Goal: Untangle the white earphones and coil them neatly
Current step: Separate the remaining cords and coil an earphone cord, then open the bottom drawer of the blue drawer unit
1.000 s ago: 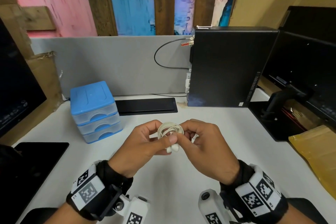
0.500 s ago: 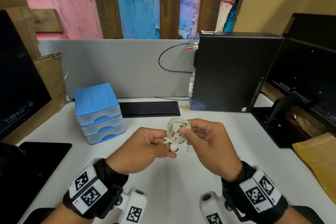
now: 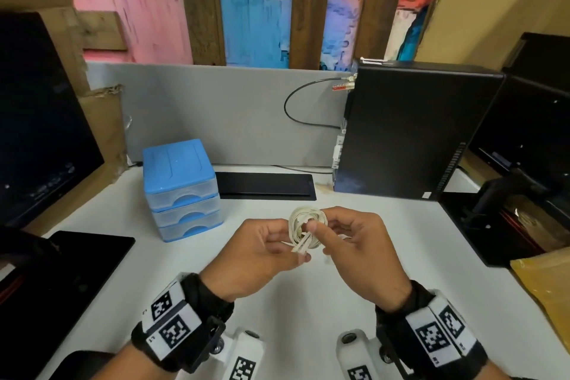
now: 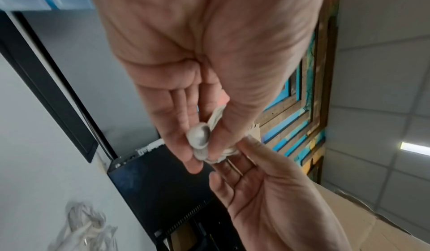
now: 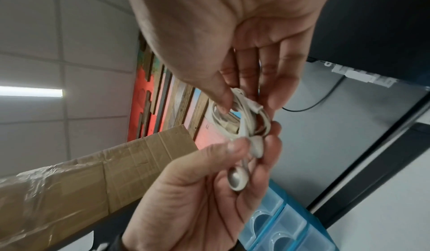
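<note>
The white earphones [image 3: 307, 224] are wound into a small coil held above the white desk [image 3: 308, 302] in the head view. My right hand [image 3: 320, 239] pinches the coil's right side between thumb and fingers; the right wrist view shows the loops [image 5: 241, 115] under that thumb. My left hand [image 3: 287, 241] pinches the loose cable ends crossing the coil's lower part. Two earbuds [image 5: 237, 179] lie against the left fingers, and the left wrist view shows one earbud [image 4: 199, 138] there. The plug is not visible.
A blue drawer unit [image 3: 180, 188] stands left of the hands, with a black computer tower [image 3: 410, 133] at the back right. Dark monitors flank the desk, and a yellow envelope [image 3: 546, 281] lies at right. Another bundle of white cable [image 4: 86, 225] lies on the desk.
Both hands have kept hold of the coil and shifted it slightly up and away. The earbuds that hung below the coil are now drawn in against the left fingers.
</note>
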